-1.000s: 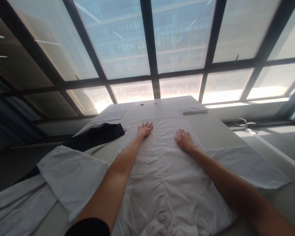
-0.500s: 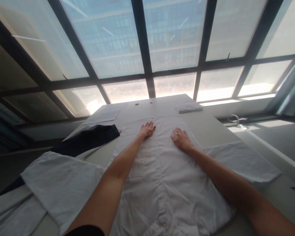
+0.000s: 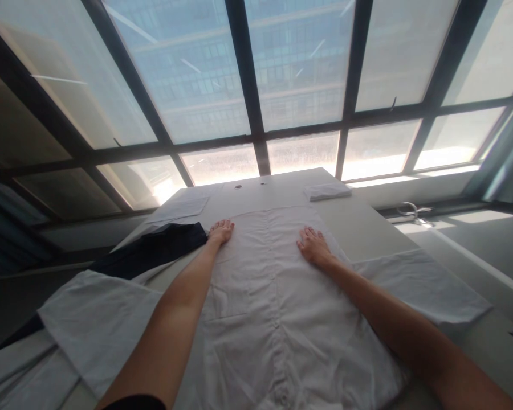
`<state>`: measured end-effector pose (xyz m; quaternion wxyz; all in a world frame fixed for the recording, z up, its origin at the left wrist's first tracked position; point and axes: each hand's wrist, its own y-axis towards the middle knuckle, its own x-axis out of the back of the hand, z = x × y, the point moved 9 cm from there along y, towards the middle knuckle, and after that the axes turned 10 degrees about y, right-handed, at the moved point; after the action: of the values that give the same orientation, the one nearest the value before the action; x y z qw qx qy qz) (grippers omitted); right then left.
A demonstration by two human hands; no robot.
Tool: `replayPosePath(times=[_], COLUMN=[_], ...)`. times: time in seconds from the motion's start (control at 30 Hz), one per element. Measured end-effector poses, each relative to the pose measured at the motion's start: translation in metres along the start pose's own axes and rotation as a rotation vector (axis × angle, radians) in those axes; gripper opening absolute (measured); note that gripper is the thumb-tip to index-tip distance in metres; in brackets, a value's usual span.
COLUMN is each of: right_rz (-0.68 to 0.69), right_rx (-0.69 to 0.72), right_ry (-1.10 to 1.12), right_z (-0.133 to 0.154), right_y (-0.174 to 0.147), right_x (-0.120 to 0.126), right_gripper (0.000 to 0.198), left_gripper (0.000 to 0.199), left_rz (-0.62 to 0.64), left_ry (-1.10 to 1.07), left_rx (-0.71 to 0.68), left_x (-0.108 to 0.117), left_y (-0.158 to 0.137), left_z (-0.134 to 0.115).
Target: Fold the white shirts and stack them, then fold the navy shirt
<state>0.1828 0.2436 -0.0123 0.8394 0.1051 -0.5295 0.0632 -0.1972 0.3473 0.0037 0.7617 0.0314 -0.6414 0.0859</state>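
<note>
A white button-up shirt (image 3: pixel 252 285) lies spread front side up, its hem away from me and its collar end close to my body. Its button placket runs down the middle, and a chest pocket shows to the left. My left hand (image 3: pixel 221 230) rests flat at the shirt's far left edge, fingers extended, beside dark navy cloth. Flat on the right half of the shirt is my right hand (image 3: pixel 314 245), its fingers stretched out. One sleeve (image 3: pixel 423 285) extends to the right, the other (image 3: pixel 98 319) to the left. Wrinkles gather near the collar end.
Beneath the shirt is a white table (image 3: pixel 359 228). Dark navy clothing (image 3: pixel 154 247) lies at left, with folded white cloth (image 3: pixel 179 208) behind it. Another folded white cloth (image 3: pixel 328 191) sits at the far right. Large windows (image 3: pixel 303 68) rise beyond the table.
My left hand has slid left across the shirt, from near the placket to its far left edge. My right hand has stayed almost in place.
</note>
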Motion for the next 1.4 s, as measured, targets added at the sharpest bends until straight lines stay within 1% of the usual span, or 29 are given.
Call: replayPosePath(times=[0.07, 0.13, 0.17, 0.23, 0.37, 0.4, 0.47, 0.6, 0.77, 0.83, 0.87, 0.93, 1.03, 1.13, 1.2, 1.27, 1.3, 1.33, 1.4], right_rz=[-0.003, -0.012, -0.015, -0.019, -0.018, -0.018, -0.019, -0.024, -0.027, -0.01, 0.011, 0.076, 0.171, 0.189, 0.179, 0.163, 0.153, 0.141, 0.121], right_rx=[0.004, 0.01, 0.01, 0.007, 0.008, 0.01, 0.014, 0.012, 0.01, 0.029, 0.062, 0.178, 0.364, 0.424, 0.421, 0.403, 0.387, 0.362, 0.276], right_ry=[0.002, 0.006, 0.009, 0.013, 0.008, 0.003, -0.008, -0.027, -0.043, -0.049, -0.052, -0.051, -0.016, 0.042, 0.065, 0.067, 0.061, 0.049, 0.016], right_z=[0.001, 0.001, 0.001, 0.001, 0.0, 0.0, 0.0, 0.0, -0.001, 0.001, 0.005, 0.022, 0.063, 0.098, 0.111, 0.109, 0.101, 0.09, 0.057], right_y=[0.0, 0.0, 0.0, 0.001, 0.001, 0.001, 0.0, -0.001, -0.003, -0.004, -0.004, -0.005, -0.006, 0.001, 0.011, 0.024, 0.031, 0.039, 0.055], right_x=[0.0, 0.0, 0.0, -0.001, -0.001, -0.001, -0.001, 0.0, 0.002, 0.002, 0.001, -0.005, -0.02, -0.032, -0.037, -0.039, -0.037, -0.034, -0.026], right_gripper=[0.061, 0.061, 0.061, 0.061, 0.061, 0.062, 0.061, 0.062, 0.063, 0.062, 0.061, 0.06, 0.059, 0.061, 0.063, 0.065, 0.066, 0.066, 0.066], left_gripper=[0.065, 0.065, 0.066, 0.066, 0.065, 0.065, 0.065, 0.064, 0.063, 0.063, 0.063, 0.063, 0.061, 0.058, 0.057, 0.057, 0.056, 0.056, 0.056], left_rz=[-0.01, -0.039, -0.059, -0.093, -0.112, -0.125, -0.147, -0.138, -0.123, -0.119, -0.12, -0.128, -0.139, -0.141, -0.142, -0.147, -0.15, -0.152, -0.149], left_ry=[0.014, 0.024, 0.026, 0.019, -0.013, -0.019, -0.03, -0.05, -0.057, -0.052, -0.049, -0.045, -0.038, -0.032, -0.031, -0.033, -0.037, -0.041, -0.053], left_rx=[0.001, -0.027, -0.053, -0.118, -0.265, -0.293, -0.324, -0.328, -0.319, -0.317, -0.317, -0.316, -0.312, -0.31, -0.311, -0.315, -0.317, -0.317, -0.316], left_x=[0.002, 0.006, 0.007, 0.008, -0.001, -0.001, -0.001, 0.003, 0.007, 0.007, 0.007, 0.008, 0.009, 0.009, 0.009, 0.009, 0.009, 0.009, 0.007], left_y=[-0.003, -0.007, -0.009, -0.017, -0.042, -0.049, -0.06, -0.07, -0.07, -0.07, -0.07, -0.071, -0.073, -0.074, -0.075, -0.075, -0.075, -0.075, -0.073], left_z=[0.008, -0.003, -0.014, -0.044, -0.109, -0.12, -0.133, -0.136, -0.134, -0.135, -0.136, -0.136, -0.136, -0.135, -0.134, -0.134, -0.134, -0.134, -0.134])
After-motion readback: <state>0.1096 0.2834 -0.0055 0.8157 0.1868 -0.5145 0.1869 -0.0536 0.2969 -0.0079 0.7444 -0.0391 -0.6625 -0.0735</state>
